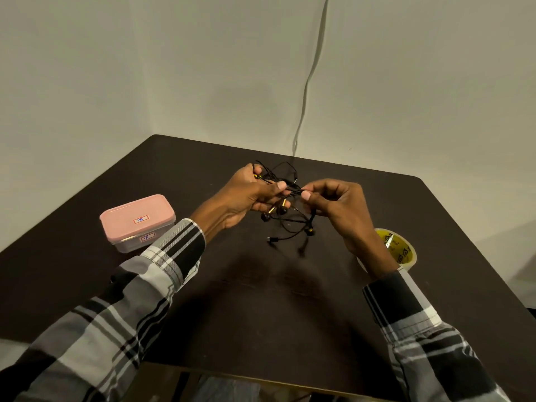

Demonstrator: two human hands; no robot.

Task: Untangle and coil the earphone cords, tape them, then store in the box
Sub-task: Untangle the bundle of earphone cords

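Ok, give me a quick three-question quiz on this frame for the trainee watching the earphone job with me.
1. True or false: the pink-lidded box has its lid on.
2. What does the right hand partly hide? A) the tape roll B) the box C) a pair of scissors
3. What do the left hand and right hand hold between them, and is it resting on the table?

Key:
1. True.
2. A.
3. The tangled black earphone cords, pinched by both hands and held above the table; loose ends dangle below.

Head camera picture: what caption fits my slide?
Both hands pinch tangled earphone cords above the table.
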